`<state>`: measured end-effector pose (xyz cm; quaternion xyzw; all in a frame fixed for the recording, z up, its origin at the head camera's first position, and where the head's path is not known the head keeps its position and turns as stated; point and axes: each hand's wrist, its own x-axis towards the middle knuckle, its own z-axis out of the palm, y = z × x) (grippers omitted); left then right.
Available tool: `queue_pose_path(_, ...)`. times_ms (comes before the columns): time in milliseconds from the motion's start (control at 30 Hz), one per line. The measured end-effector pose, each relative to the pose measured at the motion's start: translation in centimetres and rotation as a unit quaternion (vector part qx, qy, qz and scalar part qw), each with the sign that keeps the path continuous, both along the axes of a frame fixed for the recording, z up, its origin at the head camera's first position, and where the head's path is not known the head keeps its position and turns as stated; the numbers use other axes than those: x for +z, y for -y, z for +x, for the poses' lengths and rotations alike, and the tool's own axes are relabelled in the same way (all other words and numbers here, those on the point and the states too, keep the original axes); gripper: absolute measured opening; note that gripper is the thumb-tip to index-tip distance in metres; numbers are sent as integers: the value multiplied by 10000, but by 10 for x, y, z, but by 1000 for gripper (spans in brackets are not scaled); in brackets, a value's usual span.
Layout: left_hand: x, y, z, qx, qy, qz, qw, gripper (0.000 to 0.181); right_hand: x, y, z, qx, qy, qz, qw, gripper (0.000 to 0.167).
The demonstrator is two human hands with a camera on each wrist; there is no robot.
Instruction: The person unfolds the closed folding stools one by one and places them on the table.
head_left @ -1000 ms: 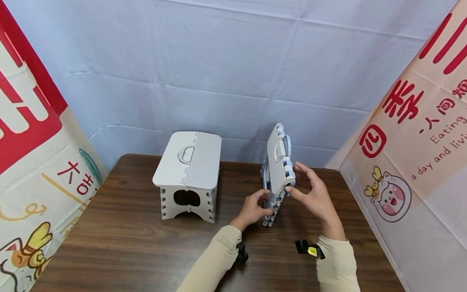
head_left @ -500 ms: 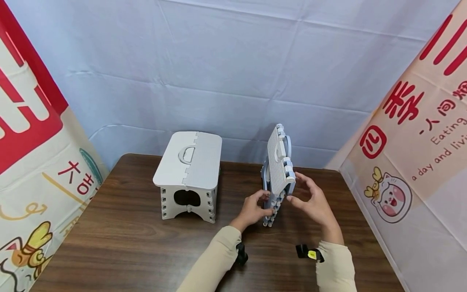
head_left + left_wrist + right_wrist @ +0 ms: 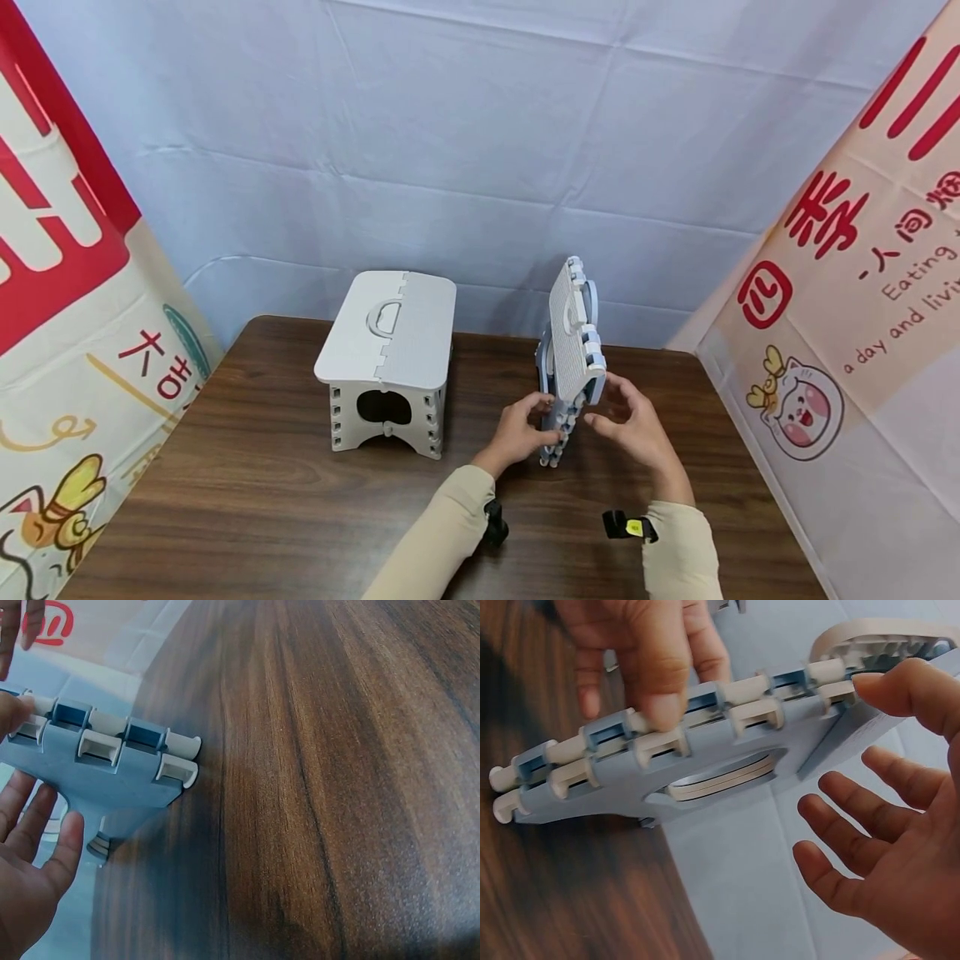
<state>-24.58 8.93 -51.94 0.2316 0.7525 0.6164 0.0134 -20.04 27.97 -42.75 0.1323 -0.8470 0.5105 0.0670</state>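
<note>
A blue-and-white folding stool stands on end at the table's back right, folded nearly flat, its top panel tilted out from the legs. My left hand pinches its near hinged edge, thumb on the knuckles of the hinge and fingers on the left face. To the right of the stool is my right hand, fingers loosely spread. In the right wrist view its thumb lies by the hinge's end; whether it touches I cannot tell. The left wrist view shows the lower leg panel.
A white folding stool stands unfolded on its legs at left, handle slot on top. Both stools are on a dark wooden table. A pale cloth hangs behind, and printed cloths flank the sides.
My right hand has come down along the stool's right side, its thumb leaving the top panel's lower corner. The left hand and both stools stay nearly where they were.
</note>
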Motion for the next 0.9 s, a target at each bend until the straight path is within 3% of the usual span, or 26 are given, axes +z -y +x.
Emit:
queue_pose_path(167,-1,1,-1,1,115,-69,9999,46,-14,2,-5,30,189,-121,9997,54)
queue_pose_path(400,-1,-1,-1,111,-153,-123,9997,47,-26,7,-11,163,411,-500,9978,55)
queue_pose_path(600,-2,-1,-1,75,-67,-79,9999,47,-33,12,-13,259,569,-721,9954,54)
queue_pose_path(900,-3,1,-2,113,-50,-113,9999,45,-36,18,-17,-58,662,-212,9976,37)
